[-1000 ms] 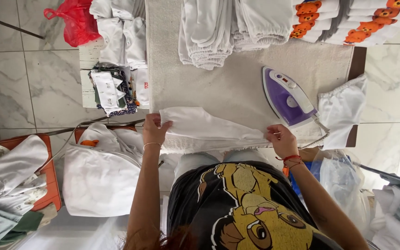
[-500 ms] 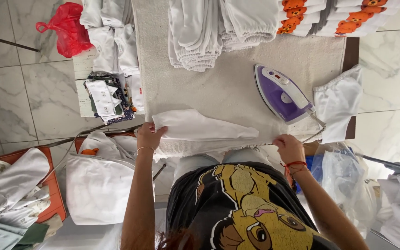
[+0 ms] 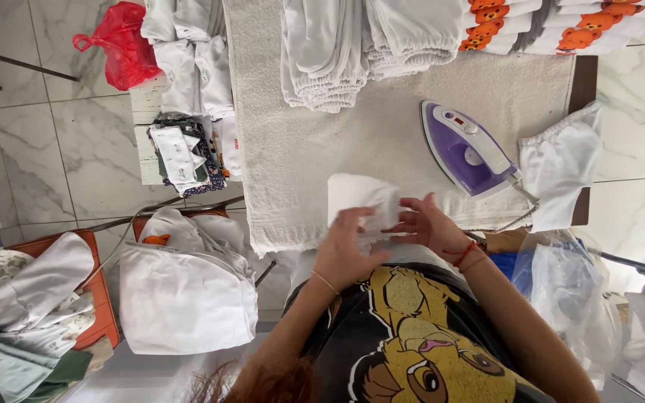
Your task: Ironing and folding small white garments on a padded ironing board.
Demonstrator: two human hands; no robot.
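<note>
A small folded white cloth (image 3: 360, 198) lies at the near edge of a beige towel-covered ironing table (image 3: 293, 149). My left hand (image 3: 349, 250) presses on its near part with fingers spread and gripping the fabric. My right hand (image 3: 427, 224), with a red wrist band, pinches the cloth's right side. A purple and white iron (image 3: 466, 149) rests flat on the table just right of the cloth, apart from both hands.
Stacks of folded white garments (image 3: 352, 52) fill the table's far side, with orange-printed ones (image 3: 531, 22) at far right. A white garment (image 3: 561, 164) hangs off the right edge. A white pile (image 3: 184, 298), orange crates (image 3: 95, 291) and a red bag (image 3: 121, 45) stand left.
The cloth was spread wide with one hand at each end; now it is folded much narrower and both hands have come together over its middle.
</note>
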